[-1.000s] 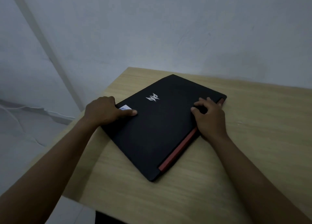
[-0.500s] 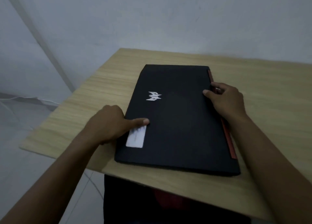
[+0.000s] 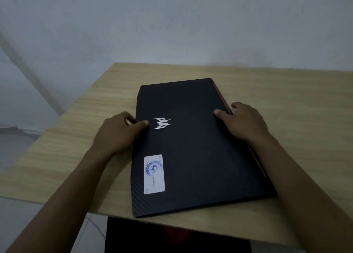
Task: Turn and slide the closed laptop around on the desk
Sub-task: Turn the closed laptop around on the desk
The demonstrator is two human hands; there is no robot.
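A closed black laptop point(image 3: 191, 147) lies flat on the light wooden desk point(image 3: 296, 109), its long sides running away from me. It has a silver logo near the left side, a white sticker at the near left and a red strip along the right edge. My left hand point(image 3: 118, 136) grips the laptop's left edge, thumb on the lid beside the logo. My right hand point(image 3: 244, 123) grips the right edge over the red strip, thumb on the lid. The laptop's near left corner reaches the desk's front edge.
A grey wall stands behind the desk. The desk's left edge and front edge are close to the laptop, with floor beyond on the left. Something dark with a red patch point(image 3: 177, 237) sits under the desk's front edge. Bare wood extends to the right.
The laptop has kept turning clockwise and now tilts slightly the other way. My left hand shifted from the sticker up to the logo. My right hand stayed on the red edge.
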